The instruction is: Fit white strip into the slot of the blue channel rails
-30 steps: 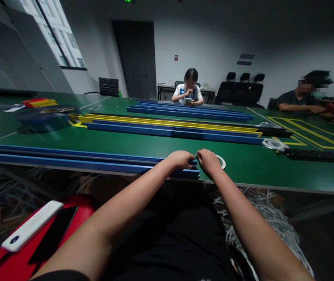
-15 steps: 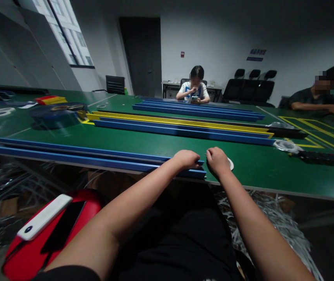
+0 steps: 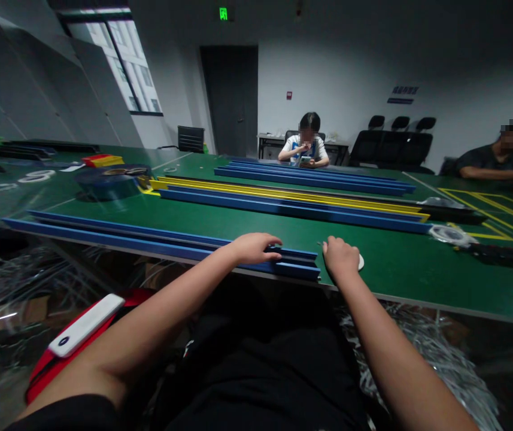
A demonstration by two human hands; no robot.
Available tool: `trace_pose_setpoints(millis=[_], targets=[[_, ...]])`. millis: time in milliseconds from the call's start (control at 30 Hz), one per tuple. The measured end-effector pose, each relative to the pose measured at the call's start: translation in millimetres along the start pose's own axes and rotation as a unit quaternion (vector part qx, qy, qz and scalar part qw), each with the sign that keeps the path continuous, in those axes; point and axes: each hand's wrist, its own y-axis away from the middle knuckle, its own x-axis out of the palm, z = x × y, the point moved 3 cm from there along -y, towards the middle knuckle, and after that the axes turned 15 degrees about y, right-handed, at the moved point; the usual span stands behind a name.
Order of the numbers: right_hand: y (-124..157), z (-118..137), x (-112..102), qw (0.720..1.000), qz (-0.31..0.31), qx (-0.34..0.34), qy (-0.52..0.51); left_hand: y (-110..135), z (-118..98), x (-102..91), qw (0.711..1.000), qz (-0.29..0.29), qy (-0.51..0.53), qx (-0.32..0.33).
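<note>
A long blue channel (image 3: 148, 245) with raised side walls lies along the near edge of the green table. My left hand (image 3: 256, 248) is over this channel, a short way from its right end, thumb and fingers apart; whether the fingertips touch it I cannot tell. Just beyond that end, my right hand (image 3: 341, 257) rests low at the tabletop with its fingers curled closed. What it may hold is hidden, though a tiny greyish bit shows by its fingertips. A white round piece (image 3: 361, 261) peeks out beside the right hand.
Yellow channels (image 3: 292, 196) and more blue channels (image 3: 314, 176) lie farther across the green table (image 3: 400, 263). A large dark blue roll (image 3: 108, 184) sits at left, a clear coiled bundle (image 3: 451, 235) at right. Two people sit beyond the table. A red stool bearing a white device (image 3: 86, 326) stands below left.
My left hand has moved left along the channel, away from its right end, and its fingers have spread. The right hand stays closed near the same spot. The view has tilted up slightly.
</note>
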Motion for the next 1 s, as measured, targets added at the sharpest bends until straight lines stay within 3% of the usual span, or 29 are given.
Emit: trace_pose_setpoints(millis=[200, 300, 367, 533, 700, 833, 1000], targets=[[16, -7, 0, 1.0, 0.002, -0.005, -0.019, 109, 85, -52.3, 0.964, -0.138, -0.141, -0.178], [17, -6, 4, 0.997, 0.035, -0.053, -0.034, 140, 124, -65.8, 0.948, -0.142, -0.163, -0.235], [15, -5, 5, 0.996, 0.043, -0.069, -0.044, 148, 137, -67.9, 0.938, -0.14, -0.182, -0.258], [9, -15, -10, 0.989, 0.027, -0.013, -0.146, 145, 139, -63.3, 0.928, -0.164, -0.213, -0.259], [7, -17, -53, 0.974, -0.063, 0.047, -0.215, 143, 138, -63.3, 0.925, -0.172, -0.218, -0.261], [8, 11, -88, 0.966, -0.108, 0.013, -0.235, 145, 139, -66.1, 0.922, -0.171, -0.219, -0.271], [15, 68, -104, 0.979, -0.062, -0.067, -0.183, 138, 122, -60.7, 0.922, -0.182, -0.214, -0.268]])
